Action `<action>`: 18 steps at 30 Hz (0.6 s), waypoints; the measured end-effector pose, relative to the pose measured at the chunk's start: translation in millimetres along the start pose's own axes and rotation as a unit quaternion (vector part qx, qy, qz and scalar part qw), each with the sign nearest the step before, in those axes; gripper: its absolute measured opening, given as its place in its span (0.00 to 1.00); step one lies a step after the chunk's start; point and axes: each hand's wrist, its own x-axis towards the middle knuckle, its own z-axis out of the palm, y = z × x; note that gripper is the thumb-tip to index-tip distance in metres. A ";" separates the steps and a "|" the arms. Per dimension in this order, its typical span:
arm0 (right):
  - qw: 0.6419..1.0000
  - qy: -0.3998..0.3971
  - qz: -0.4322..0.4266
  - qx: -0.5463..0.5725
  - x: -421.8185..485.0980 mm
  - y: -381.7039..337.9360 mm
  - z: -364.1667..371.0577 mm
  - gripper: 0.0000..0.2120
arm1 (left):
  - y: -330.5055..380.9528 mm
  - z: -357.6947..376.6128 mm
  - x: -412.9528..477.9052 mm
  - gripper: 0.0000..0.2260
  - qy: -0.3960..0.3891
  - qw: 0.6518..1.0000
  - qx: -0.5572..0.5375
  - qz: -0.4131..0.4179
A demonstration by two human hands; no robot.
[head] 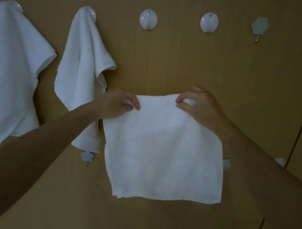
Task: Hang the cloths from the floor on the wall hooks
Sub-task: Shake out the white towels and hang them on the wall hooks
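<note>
Dim, tan wood-panel wall (172, 60) with a row of stick-on hooks near the top. At the left, two white cloths already hung: far-left cloth (8, 77) and second cloth (83, 68), each draped from a round hook. To their right, bare hooks: nearest free hook (148, 19), next round hook (209, 23), then a star-shaped hook (260, 26). Below these, third cloth (161, 148) held up flat, not touching any hook in the top row, top corners pinched by left hand (117, 104) and right hand (198, 107). Judged partway: two up, one in hand and not yet hooked. Floor out of view, so remaining count unknown.
</note>
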 end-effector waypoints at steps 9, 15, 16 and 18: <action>0.993 0.077 -0.085 -0.042 55.4 -13.0 -4.5 0.03 | 8.5 -47.3 27.0 0.07 0.029 1.000 0.004 0.011; 0.986 0.115 -0.122 -0.028 85.1 -24.5 -2.8 0.05 | 2.6 -61.2 46.8 0.04 0.162 0.985 -0.021 0.047; 0.985 0.119 -0.125 -0.030 90.7 -26.8 -2.5 0.06 | 2.2 -64.6 50.4 0.05 0.169 0.984 -0.020 0.057; 0.983 0.120 -0.135 -0.039 102.2 -32.0 -2.8 0.08 | 1.7 -71.9 56.7 0.09 0.186 0.978 -0.006 0.089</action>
